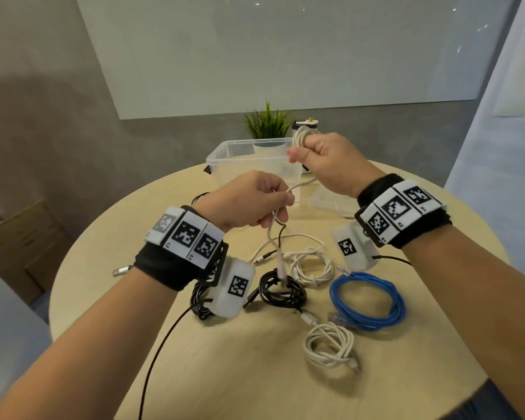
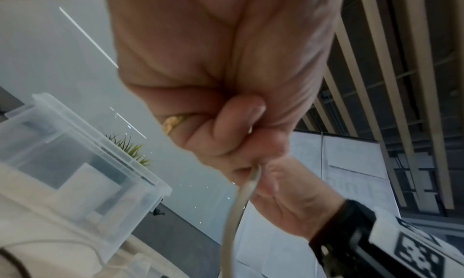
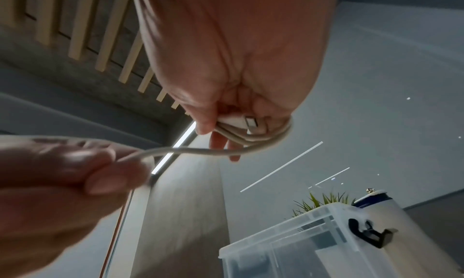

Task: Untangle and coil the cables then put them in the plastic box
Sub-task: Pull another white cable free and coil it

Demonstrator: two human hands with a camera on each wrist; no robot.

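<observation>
step: coiling thin beige cable (image 1: 300,184) | right hand (image 1: 325,165) grips coil, left hand (image 1: 255,201) pinches tail | next: you keep wrapping, then clear plastic box (image 1: 225,160), frame centre

Plastic box (image 1: 225,160) stands behind the cable coils (image 1: 367,301) on the table (image 1: 225,374), plant (image 1: 267,124) behind it.

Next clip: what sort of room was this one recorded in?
Probably an office or meeting room. A large whiteboard-like panel hangs on a grey wall behind a round wooden table, with a small potted plant at its far edge and a slatted ceiling overhead.
</observation>
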